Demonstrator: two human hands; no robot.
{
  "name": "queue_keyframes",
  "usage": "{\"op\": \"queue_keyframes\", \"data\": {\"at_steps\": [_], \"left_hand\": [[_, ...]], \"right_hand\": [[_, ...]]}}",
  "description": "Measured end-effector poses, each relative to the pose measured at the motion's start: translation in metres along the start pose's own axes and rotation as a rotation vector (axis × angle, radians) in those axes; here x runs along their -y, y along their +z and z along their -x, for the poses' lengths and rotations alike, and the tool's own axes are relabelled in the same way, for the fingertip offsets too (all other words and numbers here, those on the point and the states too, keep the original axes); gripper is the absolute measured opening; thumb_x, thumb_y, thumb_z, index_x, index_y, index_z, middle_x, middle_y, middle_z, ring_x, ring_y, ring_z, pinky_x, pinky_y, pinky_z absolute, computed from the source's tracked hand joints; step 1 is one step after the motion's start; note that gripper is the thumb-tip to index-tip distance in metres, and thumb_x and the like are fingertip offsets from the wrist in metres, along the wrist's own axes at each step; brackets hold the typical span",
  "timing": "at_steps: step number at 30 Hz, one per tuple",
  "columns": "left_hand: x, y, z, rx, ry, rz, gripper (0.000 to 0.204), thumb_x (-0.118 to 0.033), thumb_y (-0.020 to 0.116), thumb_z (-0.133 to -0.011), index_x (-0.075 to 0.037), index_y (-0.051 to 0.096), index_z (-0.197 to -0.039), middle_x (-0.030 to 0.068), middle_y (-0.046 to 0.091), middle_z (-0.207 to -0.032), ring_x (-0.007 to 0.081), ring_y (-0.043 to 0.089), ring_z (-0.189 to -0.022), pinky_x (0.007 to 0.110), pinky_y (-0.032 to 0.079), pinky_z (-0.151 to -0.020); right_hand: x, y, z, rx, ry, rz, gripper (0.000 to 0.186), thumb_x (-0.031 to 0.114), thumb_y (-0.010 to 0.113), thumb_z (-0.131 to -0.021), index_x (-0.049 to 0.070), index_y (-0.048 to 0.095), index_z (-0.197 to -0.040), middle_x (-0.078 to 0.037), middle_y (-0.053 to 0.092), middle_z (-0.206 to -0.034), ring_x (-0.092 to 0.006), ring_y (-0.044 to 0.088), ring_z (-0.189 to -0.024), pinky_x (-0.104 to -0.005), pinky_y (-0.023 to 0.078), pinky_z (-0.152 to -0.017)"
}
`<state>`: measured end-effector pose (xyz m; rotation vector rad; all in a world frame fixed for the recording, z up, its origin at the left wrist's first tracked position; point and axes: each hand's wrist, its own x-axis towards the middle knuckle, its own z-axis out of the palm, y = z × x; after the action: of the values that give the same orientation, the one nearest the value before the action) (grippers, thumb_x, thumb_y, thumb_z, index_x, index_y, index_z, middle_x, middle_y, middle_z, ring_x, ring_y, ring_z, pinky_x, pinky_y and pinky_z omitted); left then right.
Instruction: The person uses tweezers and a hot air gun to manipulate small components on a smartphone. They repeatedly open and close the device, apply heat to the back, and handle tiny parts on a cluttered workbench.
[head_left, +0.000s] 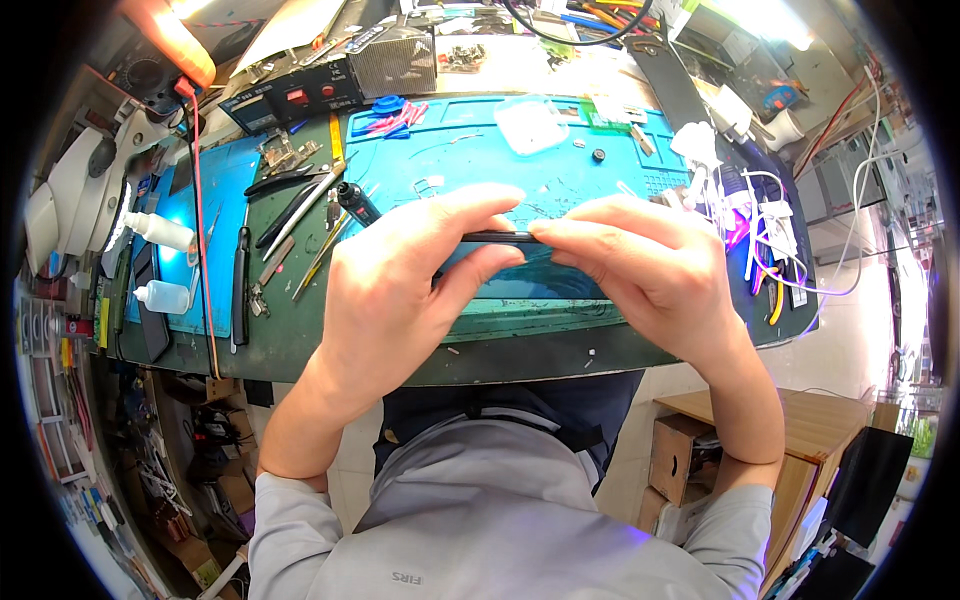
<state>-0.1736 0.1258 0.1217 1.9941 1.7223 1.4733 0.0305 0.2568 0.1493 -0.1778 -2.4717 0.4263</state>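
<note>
A thin black slab (pixel 497 238), seen nearly edge-on and phone-like, is held level between my hands above the blue work mat (pixel 465 175). My left hand (pixel 395 275) pinches its left end, thumb below and fingers above. At its other end my right hand (pixel 655 265) has thumb and fingertips closed on the edge. My fingers cover both ends, and its kind cannot be made out for certain. Just beyond my left hand stands a black bottle (pixel 357 203). A clear plastic tray (pixel 532 125) lies on the mat farther back.
Left of the mat lie tweezers, a black-handled tool (pixel 241 285) and other slim tools. Two small bottles, one white (pixel 160 231) and one pale blue (pixel 163 297), are at the far left. A black power unit (pixel 300 97) sits behind. Tangled white cables (pixel 765 215) crowd the right side.
</note>
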Motion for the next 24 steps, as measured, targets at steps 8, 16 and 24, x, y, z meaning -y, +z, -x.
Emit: {"op": "queue_keyframes", "data": {"at_steps": [8,16,24], "left_hand": [[-0.004,0.002,0.008,-0.193,0.135,-0.181,0.041,-0.004,0.083,-0.088,-0.001,0.069,-0.127,0.0172,0.069,-0.129,0.0288,0.067,-0.116,0.04,0.055,-0.095],[-0.036,0.026,0.06,-0.034,-0.968,1.484,0.047,-0.033,0.046,-0.116,-0.001,0.041,-0.151,0.0185,0.051,-0.151,0.0272,0.053,-0.141,0.046,0.042,-0.123],[-0.016,0.048,0.051,-0.163,-0.959,1.588,0.03,-0.027,0.046,-0.117,-0.004,0.057,-0.133,0.0098,0.066,-0.132,0.0191,0.066,-0.12,0.041,0.053,-0.107]], "right_hand": [[0.001,0.017,0.013,-0.17,-0.212,0.36,0.036,0.005,0.074,-0.076,0.002,0.079,-0.112,-0.01,0.074,-0.097,-0.0214,0.073,-0.078,-0.0325,0.057,-0.063],[0.019,0.04,0.032,-0.23,-0.251,0.524,0.034,0.007,0.072,-0.078,0.001,0.079,-0.111,-0.01,0.074,-0.104,-0.0202,0.074,-0.083,-0.0299,0.06,-0.072],[0.043,0.047,0.054,-0.028,-0.177,0.51,0.034,0.012,0.07,-0.084,0.002,0.078,-0.116,-0.013,0.075,-0.115,-0.0261,0.075,-0.102,-0.0338,0.061,-0.083]]}}
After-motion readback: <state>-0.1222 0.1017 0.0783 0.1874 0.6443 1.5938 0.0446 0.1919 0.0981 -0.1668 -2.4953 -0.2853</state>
